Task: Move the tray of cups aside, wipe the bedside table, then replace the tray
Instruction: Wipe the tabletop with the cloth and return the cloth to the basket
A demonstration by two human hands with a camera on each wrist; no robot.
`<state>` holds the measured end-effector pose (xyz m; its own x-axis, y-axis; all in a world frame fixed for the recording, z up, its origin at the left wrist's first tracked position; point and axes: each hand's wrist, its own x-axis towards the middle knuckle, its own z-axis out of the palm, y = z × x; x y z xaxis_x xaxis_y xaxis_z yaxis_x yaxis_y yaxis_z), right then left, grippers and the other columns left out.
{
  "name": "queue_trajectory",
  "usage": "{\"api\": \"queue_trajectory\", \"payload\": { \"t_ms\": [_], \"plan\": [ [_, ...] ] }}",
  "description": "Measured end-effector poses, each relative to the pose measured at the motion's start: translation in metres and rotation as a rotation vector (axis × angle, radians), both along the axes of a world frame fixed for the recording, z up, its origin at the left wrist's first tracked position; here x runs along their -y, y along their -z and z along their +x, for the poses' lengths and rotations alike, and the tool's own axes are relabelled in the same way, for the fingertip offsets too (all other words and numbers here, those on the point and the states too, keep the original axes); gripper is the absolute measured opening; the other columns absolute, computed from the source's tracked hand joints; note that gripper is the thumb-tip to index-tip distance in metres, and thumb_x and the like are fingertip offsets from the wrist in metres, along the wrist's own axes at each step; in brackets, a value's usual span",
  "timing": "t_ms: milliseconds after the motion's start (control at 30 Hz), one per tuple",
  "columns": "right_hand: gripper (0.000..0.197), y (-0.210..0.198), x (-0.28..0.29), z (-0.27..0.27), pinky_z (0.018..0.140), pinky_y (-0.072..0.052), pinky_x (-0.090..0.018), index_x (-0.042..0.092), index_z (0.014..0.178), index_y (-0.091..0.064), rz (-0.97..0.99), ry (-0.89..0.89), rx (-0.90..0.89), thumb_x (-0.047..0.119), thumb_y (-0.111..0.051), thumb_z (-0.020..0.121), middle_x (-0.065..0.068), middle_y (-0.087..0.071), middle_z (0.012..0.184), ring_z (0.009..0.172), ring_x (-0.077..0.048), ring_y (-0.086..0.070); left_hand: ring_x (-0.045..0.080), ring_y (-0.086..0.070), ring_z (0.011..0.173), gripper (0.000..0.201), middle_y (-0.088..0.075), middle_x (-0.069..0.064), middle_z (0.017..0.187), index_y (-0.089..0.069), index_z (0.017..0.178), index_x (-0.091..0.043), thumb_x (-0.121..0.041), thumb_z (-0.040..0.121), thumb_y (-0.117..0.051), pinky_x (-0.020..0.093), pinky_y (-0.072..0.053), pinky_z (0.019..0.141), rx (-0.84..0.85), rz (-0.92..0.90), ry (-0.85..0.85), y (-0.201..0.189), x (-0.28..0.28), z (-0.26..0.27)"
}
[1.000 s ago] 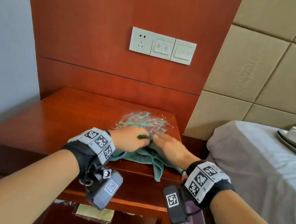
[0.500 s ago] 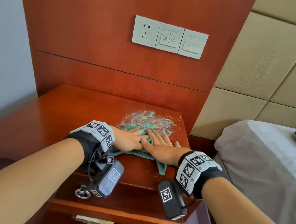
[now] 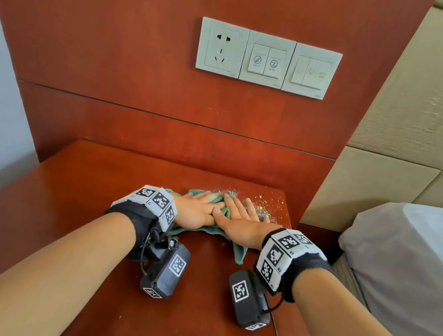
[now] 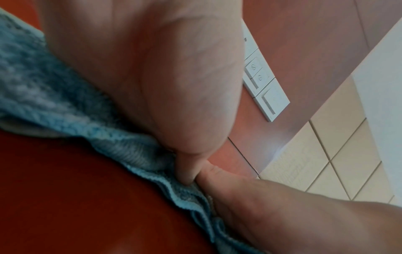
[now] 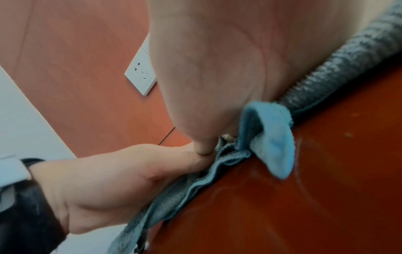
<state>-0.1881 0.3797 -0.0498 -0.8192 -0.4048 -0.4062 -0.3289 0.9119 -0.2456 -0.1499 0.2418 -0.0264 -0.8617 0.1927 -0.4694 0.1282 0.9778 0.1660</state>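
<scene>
I am pressing both hands flat on the crumpled teal terry cloth point(image 3: 206, 228), which is lying on the glossy red-brown wooden bedside table point(image 3: 70, 202), toward its far right part. My left hand point(image 3: 198, 207) is resting palm down with fingers straight and together; my right hand point(image 3: 238, 220) is lying just beside it, fingers straight and slightly spread, the two thumbs touching. A corner of the cloth is sticking out toward the near side. Glittery specks point(image 3: 262, 203) are lying on the tabletop just beyond my right fingertips. The tray of cups is out of sight — on the right, only the grey-sheeted bed point(image 3: 415, 256) is showing.
</scene>
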Motion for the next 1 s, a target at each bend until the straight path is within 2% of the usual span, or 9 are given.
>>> {"api": "queue_trajectory", "payload": {
  "t_ms": [267,433,567,633,767,867,933,967,1000],
  "plan": [
    [0.063,-0.004,0.012,-0.028,0.118,0.010,-0.051,0.040,0.153,0.005,0.003,0.023,0.018,0.060,-0.014,0.096,0.019,0.011,0.160,0.148,-0.011,0.019,0.021,0.016,0.150,0.059,0.016,0.002,0.162,0.006,0.154,-0.023,-0.032,0.104,-0.024,0.045,0.005,0.122,-0.001,0.032,-0.022,0.002,0.013,-0.034],
    [0.060,-0.008,0.011,-0.015,0.118,0.012,-0.050,0.038,0.153,0.008,0.036,0.037,-0.006,0.053,-0.013,0.099,0.018,0.014,0.160,0.147,-0.012,0.022,0.018,0.017,0.150,0.060,0.016,-0.001,0.162,0.004,0.155,-0.027,-0.036,0.102,-0.024,0.042,0.006,0.122,-0.005,0.038,-0.063,-0.002,0.008,-0.022],
    [0.058,-0.008,0.012,0.005,0.119,0.011,-0.049,0.038,0.153,0.009,0.069,0.031,-0.024,0.049,-0.012,0.100,0.017,0.016,0.160,0.147,-0.014,0.021,0.022,0.014,0.150,0.062,0.017,0.003,0.162,0.005,0.155,-0.024,-0.037,0.103,-0.026,0.042,0.003,0.122,0.012,0.034,-0.057,-0.011,0.004,0.000],
    [0.059,-0.006,0.007,0.019,0.119,0.011,-0.049,0.037,0.153,0.011,0.068,0.012,-0.025,0.048,-0.014,0.101,0.017,0.017,0.160,0.147,-0.014,0.023,0.024,0.009,0.151,0.064,0.012,0.007,0.163,0.000,0.155,-0.019,-0.035,0.103,-0.032,0.040,0.000,0.122,0.021,0.057,-0.077,-0.016,-0.001,0.018],
    [0.060,-0.007,-0.004,0.051,0.119,0.011,-0.048,0.034,0.153,0.013,0.066,-0.006,-0.023,0.047,-0.017,0.102,0.016,0.019,0.159,0.147,-0.015,0.024,0.025,-0.015,0.149,0.061,-0.017,0.012,0.161,-0.022,0.152,-0.006,-0.029,0.100,-0.046,0.031,-0.013,0.119,-0.029,0.126,-0.204,-0.023,-0.011,0.054],
    [0.061,-0.007,-0.013,0.072,0.119,0.011,-0.048,0.033,0.153,0.013,0.066,0.005,-0.031,0.048,-0.017,0.102,0.016,0.019,0.160,0.147,-0.015,0.023,0.025,-0.012,0.150,0.063,-0.013,0.011,0.162,-0.020,0.153,-0.009,-0.030,0.099,-0.047,0.031,-0.010,0.120,-0.001,0.123,-0.163,-0.023,-0.016,0.068],
    [0.062,-0.007,-0.022,0.083,0.119,0.011,-0.049,0.032,0.153,0.012,0.084,0.007,-0.043,0.048,-0.018,0.101,0.015,0.018,0.160,0.148,-0.015,0.021,0.025,-0.002,0.151,0.066,0.002,0.009,0.163,-0.011,0.155,-0.018,-0.036,0.100,-0.043,0.036,-0.005,0.122,0.074,0.041,-0.065,-0.019,-0.018,0.064],
    [0.063,-0.008,-0.027,0.086,0.119,0.010,-0.049,0.030,0.154,0.011,0.094,0.005,-0.051,0.048,-0.019,0.101,0.014,0.017,0.160,0.148,-0.015,0.019,0.025,-0.001,0.151,0.068,0.005,0.007,0.163,-0.007,0.155,-0.024,-0.039,0.099,-0.043,0.039,-0.006,0.123,0.089,0.000,-0.025,-0.018,-0.019,0.061],
    [0.064,-0.010,-0.033,0.089,0.119,0.009,-0.050,0.028,0.155,0.009,0.106,-0.001,-0.061,0.047,-0.021,0.101,0.013,0.015,0.161,0.149,-0.016,0.016,0.024,-0.007,0.151,0.070,0.002,0.005,0.163,-0.007,0.155,-0.028,-0.041,0.097,-0.045,0.040,-0.011,0.123,0.087,-0.027,-0.007,-0.019,-0.023,0.058]
  ]
}}
